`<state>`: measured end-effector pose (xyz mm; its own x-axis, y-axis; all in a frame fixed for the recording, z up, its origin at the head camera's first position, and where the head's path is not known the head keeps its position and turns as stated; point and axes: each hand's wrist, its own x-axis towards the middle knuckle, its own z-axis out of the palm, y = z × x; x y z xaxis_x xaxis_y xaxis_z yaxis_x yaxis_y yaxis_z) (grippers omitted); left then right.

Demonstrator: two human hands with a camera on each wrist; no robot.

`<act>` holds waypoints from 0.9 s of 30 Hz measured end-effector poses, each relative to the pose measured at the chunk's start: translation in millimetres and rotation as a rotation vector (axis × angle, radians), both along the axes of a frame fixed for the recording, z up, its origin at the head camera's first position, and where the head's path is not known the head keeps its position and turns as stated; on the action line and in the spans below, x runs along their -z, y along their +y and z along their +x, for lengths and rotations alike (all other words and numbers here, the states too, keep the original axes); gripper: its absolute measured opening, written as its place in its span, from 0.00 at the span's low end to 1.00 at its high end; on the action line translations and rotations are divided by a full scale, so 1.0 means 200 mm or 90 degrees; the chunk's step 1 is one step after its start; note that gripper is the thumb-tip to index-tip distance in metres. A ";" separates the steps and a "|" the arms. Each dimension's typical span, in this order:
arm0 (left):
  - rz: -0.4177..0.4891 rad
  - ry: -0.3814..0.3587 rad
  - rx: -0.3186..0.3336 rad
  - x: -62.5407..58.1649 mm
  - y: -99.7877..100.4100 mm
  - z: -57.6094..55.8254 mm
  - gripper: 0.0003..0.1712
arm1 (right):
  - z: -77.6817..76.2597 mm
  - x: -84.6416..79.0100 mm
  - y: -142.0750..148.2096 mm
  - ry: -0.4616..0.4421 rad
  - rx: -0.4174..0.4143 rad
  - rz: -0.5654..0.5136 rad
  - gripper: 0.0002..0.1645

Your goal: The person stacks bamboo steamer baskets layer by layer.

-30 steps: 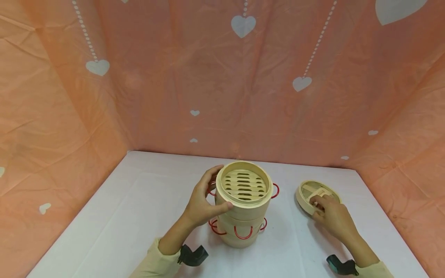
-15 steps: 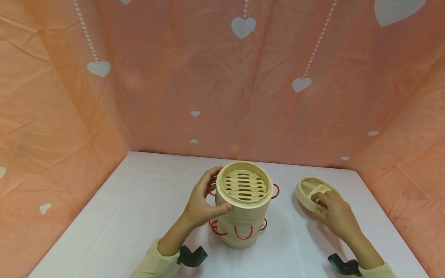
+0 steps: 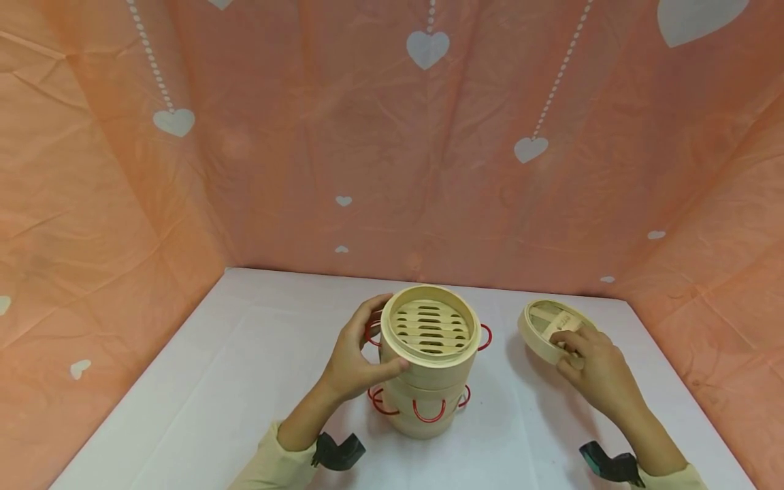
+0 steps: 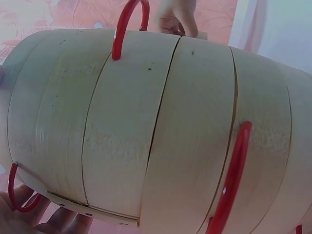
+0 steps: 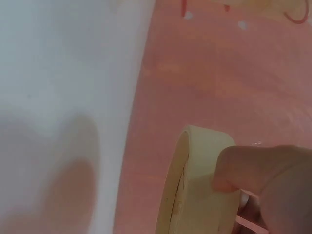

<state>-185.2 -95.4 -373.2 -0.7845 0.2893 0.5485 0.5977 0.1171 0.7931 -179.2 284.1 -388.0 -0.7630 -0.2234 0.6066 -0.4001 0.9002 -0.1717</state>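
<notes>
A stack of pale bamboo steamer baskets (image 3: 431,378) with red loop handles stands upright near the table's middle. Its uncovered top shows a slatted base inside the rim. My left hand (image 3: 357,359) grips the upper tier from the left, thumb in front and fingers round the back. In the left wrist view the stacked tiers (image 4: 195,122) fill most of the picture. To the right, my right hand (image 3: 603,373) holds a small round bamboo steamer lid (image 3: 531,338) by its near edge, slightly tilted above the table. The right wrist view shows the thumb on the lid's side wall (image 5: 207,165).
A white cloth covers the table (image 3: 282,327). Peach fabric (image 3: 392,170) printed with white hearts hangs behind and at both sides. Each wrist wears a black device (image 3: 339,452). The lid's shadow falls on the cloth below it.
My right hand has raised the lid off the table, moving it slightly away from me. The left hand and the steamer stack have stayed put.
</notes>
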 end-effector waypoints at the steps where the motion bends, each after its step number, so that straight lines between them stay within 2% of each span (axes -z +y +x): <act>1: 0.000 -0.001 0.000 0.00 0.00 0.00 0.50 | 0.00 -0.01 0.00 0.002 -0.003 -0.003 0.17; 10: 0.005 -0.027 0.001 -0.01 0.00 0.01 0.54 | 0.01 -0.10 -0.04 0.011 -0.026 -0.011 0.18; 27: 0.001 -0.019 -0.002 -0.01 0.01 0.00 0.53 | 0.01 -0.21 -0.14 0.052 -0.054 -0.042 0.19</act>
